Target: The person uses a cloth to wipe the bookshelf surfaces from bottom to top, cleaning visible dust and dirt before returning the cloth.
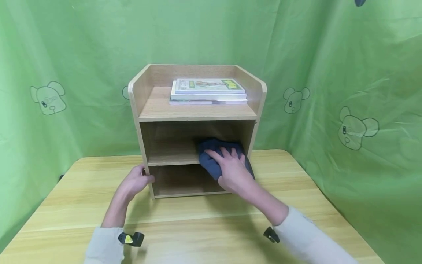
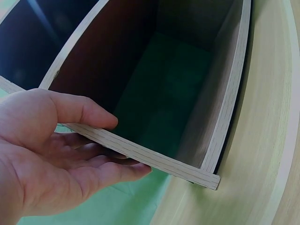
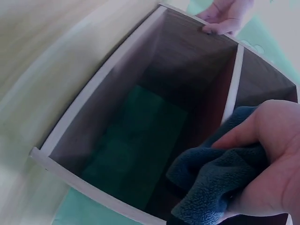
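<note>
A small wooden shelf unit (image 1: 197, 119) stands on the table. With its thumb inside and fingers outside, my left hand (image 1: 136, 179) grips the lower part of the left side panel; the left wrist view shows this edge (image 2: 140, 153) between thumb and fingers. My right hand (image 1: 234, 174) holds a dark blue cloth (image 1: 210, 165) at the right end of the middle board, fingers spread over it. Part of the fabric hangs down in front of the lower compartment. In the right wrist view the fuzzy cloth (image 3: 206, 187) bunches up between thumb and fingers.
Several books (image 1: 209, 91) lie stacked on the unit's top shelf, inside its raised rim. Pale wooden table (image 1: 184, 234) surrounds the unit's base. Green curtains (image 1: 211, 33) printed with cartoon mouse heads hang behind and on both sides.
</note>
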`<action>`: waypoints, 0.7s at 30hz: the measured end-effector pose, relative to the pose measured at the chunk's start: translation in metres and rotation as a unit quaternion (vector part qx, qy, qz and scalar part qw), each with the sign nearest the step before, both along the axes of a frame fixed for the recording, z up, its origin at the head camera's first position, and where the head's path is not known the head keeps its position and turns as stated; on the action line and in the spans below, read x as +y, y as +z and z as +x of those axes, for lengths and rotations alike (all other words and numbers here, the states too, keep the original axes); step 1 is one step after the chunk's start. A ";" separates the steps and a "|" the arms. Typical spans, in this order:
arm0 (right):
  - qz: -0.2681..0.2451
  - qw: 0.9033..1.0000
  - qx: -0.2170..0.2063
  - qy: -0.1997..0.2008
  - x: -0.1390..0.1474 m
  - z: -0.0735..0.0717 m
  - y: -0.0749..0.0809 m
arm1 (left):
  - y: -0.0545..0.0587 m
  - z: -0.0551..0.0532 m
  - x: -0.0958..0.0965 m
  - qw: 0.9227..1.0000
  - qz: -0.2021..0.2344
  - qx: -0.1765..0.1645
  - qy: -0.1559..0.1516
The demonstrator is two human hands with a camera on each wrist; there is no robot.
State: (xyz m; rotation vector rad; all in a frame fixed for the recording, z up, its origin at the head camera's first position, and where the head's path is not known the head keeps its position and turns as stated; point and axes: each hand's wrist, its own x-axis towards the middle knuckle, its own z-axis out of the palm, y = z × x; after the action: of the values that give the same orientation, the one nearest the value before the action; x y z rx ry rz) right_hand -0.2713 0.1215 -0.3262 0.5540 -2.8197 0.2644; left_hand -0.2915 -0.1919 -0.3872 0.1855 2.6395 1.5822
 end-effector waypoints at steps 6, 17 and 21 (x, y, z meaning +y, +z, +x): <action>-0.016 0.999 -0.029 -0.011 -0.004 0.004 0.006 | 0.000 0.000 -0.001 1.000 0.003 0.003 0.000; -0.013 0.999 -0.039 -0.008 0.001 -0.001 0.007 | -0.001 0.000 0.002 1.000 0.004 -0.004 0.003; -0.028 0.998 -0.047 0.007 0.001 -0.007 0.012 | 0.000 0.000 0.002 1.000 -0.001 -0.009 0.007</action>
State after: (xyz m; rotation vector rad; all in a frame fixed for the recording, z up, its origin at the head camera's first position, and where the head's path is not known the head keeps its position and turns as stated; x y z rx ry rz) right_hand -0.2785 0.1226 -0.3142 0.5645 -2.8896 0.3796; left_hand -0.2917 -0.1902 -0.3870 0.1521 2.6354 1.5784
